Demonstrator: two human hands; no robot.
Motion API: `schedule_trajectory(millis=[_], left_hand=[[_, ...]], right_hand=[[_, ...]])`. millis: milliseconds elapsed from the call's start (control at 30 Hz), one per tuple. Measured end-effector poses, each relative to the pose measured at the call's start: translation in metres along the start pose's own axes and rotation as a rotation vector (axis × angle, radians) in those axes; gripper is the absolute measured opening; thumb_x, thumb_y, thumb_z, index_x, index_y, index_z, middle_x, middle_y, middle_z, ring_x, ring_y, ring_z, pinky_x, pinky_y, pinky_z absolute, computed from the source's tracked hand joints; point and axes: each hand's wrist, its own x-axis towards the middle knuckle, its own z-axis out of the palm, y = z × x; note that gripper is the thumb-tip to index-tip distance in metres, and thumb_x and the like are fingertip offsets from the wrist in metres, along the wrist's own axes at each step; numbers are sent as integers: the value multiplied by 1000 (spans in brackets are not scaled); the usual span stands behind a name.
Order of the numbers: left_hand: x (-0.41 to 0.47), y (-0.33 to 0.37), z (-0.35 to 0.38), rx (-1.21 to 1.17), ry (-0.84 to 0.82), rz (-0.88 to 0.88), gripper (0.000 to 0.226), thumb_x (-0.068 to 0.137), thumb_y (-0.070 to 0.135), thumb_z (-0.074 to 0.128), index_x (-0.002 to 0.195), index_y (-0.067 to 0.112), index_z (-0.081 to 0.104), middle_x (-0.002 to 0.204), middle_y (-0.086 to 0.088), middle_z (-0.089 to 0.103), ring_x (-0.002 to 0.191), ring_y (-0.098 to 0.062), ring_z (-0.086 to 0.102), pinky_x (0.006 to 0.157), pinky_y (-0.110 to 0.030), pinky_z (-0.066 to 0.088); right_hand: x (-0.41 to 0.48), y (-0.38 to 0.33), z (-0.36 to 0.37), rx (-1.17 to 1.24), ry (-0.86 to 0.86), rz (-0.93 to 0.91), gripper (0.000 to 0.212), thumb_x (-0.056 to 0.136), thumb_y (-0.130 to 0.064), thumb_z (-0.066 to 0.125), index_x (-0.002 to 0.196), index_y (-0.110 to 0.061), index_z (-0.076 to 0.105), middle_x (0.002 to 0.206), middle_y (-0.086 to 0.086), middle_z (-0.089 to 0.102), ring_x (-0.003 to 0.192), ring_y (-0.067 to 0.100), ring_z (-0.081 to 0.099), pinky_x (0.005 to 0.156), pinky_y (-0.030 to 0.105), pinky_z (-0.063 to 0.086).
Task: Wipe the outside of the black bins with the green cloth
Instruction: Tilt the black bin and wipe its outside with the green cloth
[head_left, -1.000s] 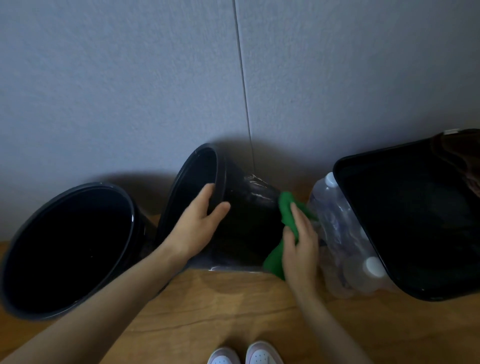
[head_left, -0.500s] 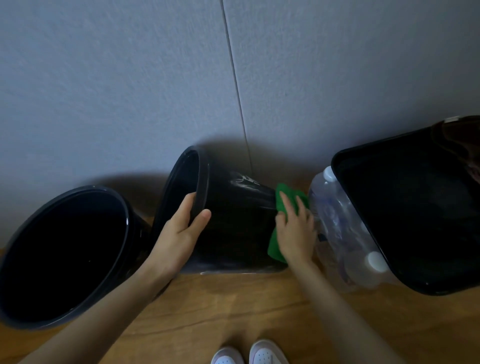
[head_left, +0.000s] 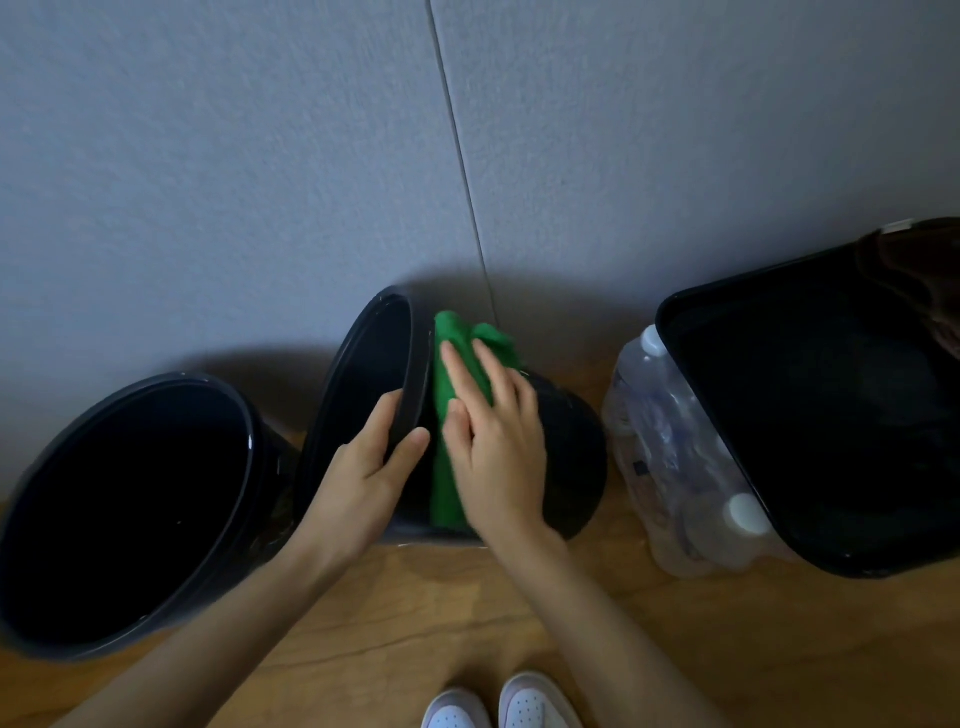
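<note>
Now my left hand (head_left: 363, 478) is gripping the rim (head_left: 416, 358) of the tipped round black bin (head_left: 571, 452). My right hand (head_left: 493, 447), fingers flat, is pressing the green cloth (head_left: 445, 478) beside it, with the bin's axis running rightward to its base.

Green cloth (head_left: 448, 415), black bins (head_left: 566, 447), white shoes (head_left: 498, 704)

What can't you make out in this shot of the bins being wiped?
Head view only:
- Tipped round bin: wall-facing side hidden by its own body; part of the near side by the right hand and green cloth.
- Green cloth: motion-blurred, partly under the right hand.
- Rectangular bin: cut off by the right edge; inside too dark.
- Water bottles: labels blurred, partly behind that bin.
</note>
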Motion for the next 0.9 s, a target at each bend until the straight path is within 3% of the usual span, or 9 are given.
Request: schedule_trajectory(millis=[100,167,233,400,500,600,733,833,900], left_hand=[[-3,-4,-5,17,-1,-18,33,95,25,47,126,34,48,107,6,67,102,-6,62,97,-38,48],[-4,-5,-6,14,-17,-16,31,95,25,46,124,35,49,104,-2,67,99,-14,63,96,-46,48],[-4,-5,-6,37,-33,-1,31,94,27,46,124,36,49,101,-2,68,96,-16,65,93,-48,49],[-4,-3,-3,61,-54,19,34,93,27,46,127,33,47,100,6,69,95,-10,66,90,-42,52],[-3,-2,-2,67,-34,30,33,95,22,46,127,31,47,99,15,68,94,-2,64,89,-31,51],[-4,0,0,45,-37,23,31,96,20,46,125,30,49,100,9,70,91,-6,67,85,-32,54],[-2,0,-1,7,-38,11,29,96,20,46,122,32,51,102,5,69,94,-9,66,88,-34,53],[-1,-5,-5,5,-13,-7,29,95,27,46,120,41,50,105,-9,66,96,-25,62,92,-44,48],[-2,-7,-8,-9,-18,-24,29,95,28,46,121,41,49,106,-10,65,101,-26,60,96,-50,46]], right_hand=[[15,55,-6,-82,-98,300,46,95,-31,30,140,-38,34,150,-2,32,136,24,29,101,42,39],[15,93,-15,-96,-174,515,43,98,-30,29,140,-37,34,151,0,29,137,25,26,103,46,36],[10,111,-20,-71,-180,595,43,99,-29,28,141,-35,34,151,1,29,138,25,24,105,47,30],[1,80,-15,-35,-46,497,43,97,-23,38,140,-28,39,149,3,32,136,25,25,102,38,33],[-4,34,-13,51,-12,322,45,96,-24,42,140,-32,38,149,-2,30,138,18,21,100,19,23],[-9,-4,-11,114,7,124,47,93,-30,46,139,-35,38,148,-5,31,137,14,20,90,2,17],[-10,0,-8,105,13,33,48,89,-29,48,136,-38,42,143,-6,38,133,15,29,93,14,28],[-7,38,-10,49,-32,265,49,92,-21,49,136,-40,41,145,-6,34,134,18,27,91,23,32],[-5,70,-15,-7,-74,476,46,94,-21,46,137,-38,40,148,-2,30,134,23,26,95,33,36]])
